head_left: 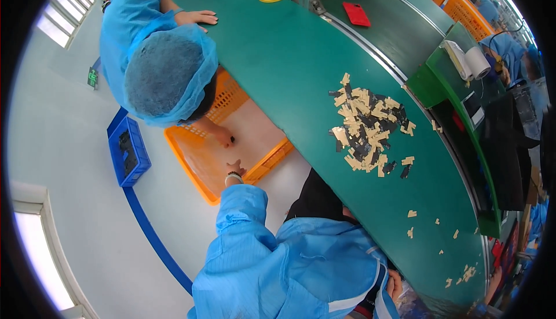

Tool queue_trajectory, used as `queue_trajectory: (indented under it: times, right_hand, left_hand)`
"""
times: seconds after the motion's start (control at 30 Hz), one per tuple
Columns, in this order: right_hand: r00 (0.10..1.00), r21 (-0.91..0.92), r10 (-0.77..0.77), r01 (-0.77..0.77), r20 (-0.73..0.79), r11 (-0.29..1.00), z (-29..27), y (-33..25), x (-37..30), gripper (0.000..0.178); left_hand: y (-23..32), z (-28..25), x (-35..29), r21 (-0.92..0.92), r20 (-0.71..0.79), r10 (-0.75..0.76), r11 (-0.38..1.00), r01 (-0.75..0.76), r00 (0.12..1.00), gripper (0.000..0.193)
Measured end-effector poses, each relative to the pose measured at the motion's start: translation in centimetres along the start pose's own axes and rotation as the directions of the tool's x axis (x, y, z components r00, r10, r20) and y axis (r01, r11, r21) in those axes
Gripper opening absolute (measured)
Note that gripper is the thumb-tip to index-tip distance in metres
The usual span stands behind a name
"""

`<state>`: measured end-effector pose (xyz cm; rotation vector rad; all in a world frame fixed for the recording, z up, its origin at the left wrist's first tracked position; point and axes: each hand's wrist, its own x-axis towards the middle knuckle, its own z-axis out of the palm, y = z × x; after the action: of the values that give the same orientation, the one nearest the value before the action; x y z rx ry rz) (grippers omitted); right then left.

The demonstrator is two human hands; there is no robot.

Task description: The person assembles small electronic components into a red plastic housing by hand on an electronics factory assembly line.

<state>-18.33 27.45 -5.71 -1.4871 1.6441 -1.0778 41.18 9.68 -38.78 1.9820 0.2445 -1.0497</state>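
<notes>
Here's the orange crate (271, 161), left of the green worktop (260, 58): the left hand (236, 168) reaches over it, fingers spread; just beyond, a co-worker's hand (222, 136) holds something dark (233, 139) (right hand (394, 285) nearer, fingers: can't tell).

Dark piece (233, 139) at co-worker's hand (221, 136), indistinct

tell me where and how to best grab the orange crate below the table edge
Probably by the near rim of the orange crate, from the camera wearer's side, hooking over it: the top is open, the wall stands raised, and the left hand is close by.
</notes>
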Motion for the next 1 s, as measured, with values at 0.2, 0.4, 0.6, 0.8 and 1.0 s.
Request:
queue_trajectory:
  times: [0.2,0.4,0.6,0.8,1.0]
  right_hand:
    - [0.97,0.094,0.118,-0.141,0.21,0.986,0.4,2.1,0.5,0.023]
    - [0.976,0.011,0.099,-0.103,0.193,0.995,0.2,1.8,0.9,0.02]
    - [0.967,-0.069,0.022,-0.005,0.252,0.998,0.4,1.4,2.1,0.02]
    - [0.97,-0.08,-0.03,0.051,0.242,0.996,-0.2,2.0,1.6,0.018]
    - [0.947,-0.056,-0.102,0.125,0.304,0.991,-0.7,1.9,1.1,0.016]
  left_hand:
    - [-1.1,-1.8,1.1,-0.466,0.03,-0.059,0.882,0.066,0.998,0.077]
    - [0.8,1.0,-0.9,-0.526,0.102,-0.01,0.848,0.063,0.995,0.082]
    - [6.2,3.4,-6.3,-0.685,0.141,0.179,0.728,-0.035,0.974,0.096]
    - [14.2,3.7,-13.4,-0.895,0.19,0.567,0.435,-0.095,0.802,0.099]
    - [18.7,3.2,-14.2,-0.903,0.04,0.527,0.382,-0.195,0.849,0.084]
